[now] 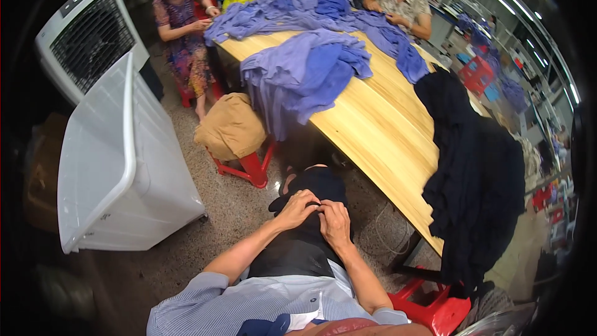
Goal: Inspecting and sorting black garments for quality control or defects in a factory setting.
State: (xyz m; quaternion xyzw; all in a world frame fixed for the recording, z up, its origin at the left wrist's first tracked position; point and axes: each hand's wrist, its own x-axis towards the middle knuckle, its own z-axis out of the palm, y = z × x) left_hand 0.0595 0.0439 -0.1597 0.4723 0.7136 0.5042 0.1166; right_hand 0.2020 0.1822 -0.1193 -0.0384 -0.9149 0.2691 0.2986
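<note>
My left hand (298, 210) and my right hand (335, 221) meet over my lap, thumbs and fingertips pinched close together. Between them they grip a piece of black cloth (318, 182), which lies over my knees and blends with the dark clothing below. Its exact shape cannot be made out. Both forearms reach in from the lower edge, and the hands stay apart from the wooden table (379, 127) ahead to the right.
Purple garments (305, 71) are heaped on the table, and black garments (469, 168) hang over its right edge. A red stool (252, 168) bears a tan cloth (231, 126). At left stand a large white bin (155, 180) and an air cooler (93, 40). Two people work across the table.
</note>
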